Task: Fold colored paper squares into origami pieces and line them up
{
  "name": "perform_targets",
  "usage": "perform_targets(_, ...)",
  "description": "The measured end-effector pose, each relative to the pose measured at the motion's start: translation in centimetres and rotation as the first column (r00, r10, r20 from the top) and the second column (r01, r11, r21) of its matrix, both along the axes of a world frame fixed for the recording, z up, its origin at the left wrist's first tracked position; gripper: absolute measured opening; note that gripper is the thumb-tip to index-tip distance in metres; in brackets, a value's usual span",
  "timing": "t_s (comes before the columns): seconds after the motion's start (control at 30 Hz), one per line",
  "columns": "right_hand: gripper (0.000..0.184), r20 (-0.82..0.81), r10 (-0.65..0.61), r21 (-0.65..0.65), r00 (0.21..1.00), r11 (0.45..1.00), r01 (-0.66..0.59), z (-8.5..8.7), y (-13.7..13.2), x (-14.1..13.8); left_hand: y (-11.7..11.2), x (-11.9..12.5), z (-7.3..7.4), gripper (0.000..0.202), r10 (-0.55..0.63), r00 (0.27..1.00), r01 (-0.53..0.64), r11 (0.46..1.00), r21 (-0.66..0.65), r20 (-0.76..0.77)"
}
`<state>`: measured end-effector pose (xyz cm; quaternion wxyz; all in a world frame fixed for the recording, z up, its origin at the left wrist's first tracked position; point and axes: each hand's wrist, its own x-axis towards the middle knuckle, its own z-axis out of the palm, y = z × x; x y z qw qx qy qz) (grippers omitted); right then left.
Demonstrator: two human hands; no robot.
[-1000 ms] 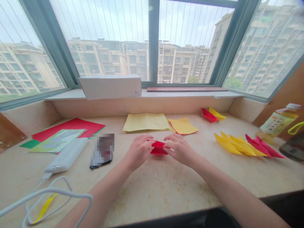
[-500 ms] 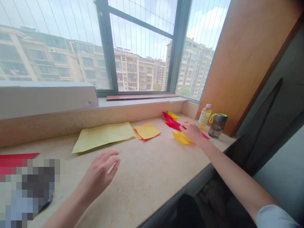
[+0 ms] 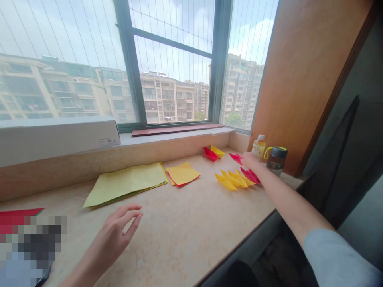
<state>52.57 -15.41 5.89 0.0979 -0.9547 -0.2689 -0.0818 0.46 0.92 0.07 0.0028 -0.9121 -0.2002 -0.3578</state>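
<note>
Right hand: the right hand (image 3: 250,159) is now far over on the right side. A second ago it was in the middle, next to the other hand. Its fingers look pinched on one end of a piece of paper (the tips are hard to see from here).
Red folded paper: the red folded paper (image 3: 236,158) sticks out from those fingers, in front of the drink bottle (image 3: 258,145) and behind the row of folded shapes. I cannot tell if it touches the surface (image 3: 179,227). Half a second ago it was closer to the little red boat.
Left hand: the left hand (image 3: 119,225) has let go of the red paper it helped hold a second ago. Now its fingers are loosely bent and hold nothing, near the big yellow sheets (image 3: 131,181).
What the change means: the work has gone from two hands in the middle to one hand at the right, among the folded shapes.
Folded row: the yellow folded shapes (image 3: 233,180) sit close together, with more red folded paper (image 3: 249,175) at their right end, just below the right hand.
Little boats: the red boat (image 3: 210,154) and the yellow boat (image 3: 218,152) are side by side at the back.
Small squares: the yellow squares (image 3: 183,172) lie by the big sheets, with a red edge peeking out underneath.
</note>
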Motion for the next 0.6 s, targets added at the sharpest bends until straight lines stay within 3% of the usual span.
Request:
perform_targets(0.2, 0.032, -0.039, -0.009, -0.145, 0.999, 0.989, 0.004, -1.8, 1.9, 1.1, 0.3, -0.1, -0.2, 0.036, 0.010, 1.000, -0.010, 1.000, -0.023, -0.014)
perform_targets(0.37, 0.033, 0.004, 0.035, -0.195, 0.999, 0.980, -0.034, -1.4, 2.5, 0.0, -0.3, 0.0, 0.1, 0.036, 0.003, 1.000, -0.004, 0.999, -0.040, -0.022)
perform_targets(0.5, 0.034, 0.007, 0.238, -0.181, 0.971, 0.955, -0.233, -1.0, 5.2, -4.3, -0.7, 0.2, 0.1, 0.033, -0.009, 0.999, 0.005, 0.997, -0.075, -0.044)
perform_targets(0.6, 0.029, -0.055, 0.457, -0.147, 0.888, 0.876, -0.460, -2.0, 8.5, -9.9, -0.8, 0.2, -0.1, 0.030, -0.017, 0.999, 0.014, 0.997, -0.078, -0.048)
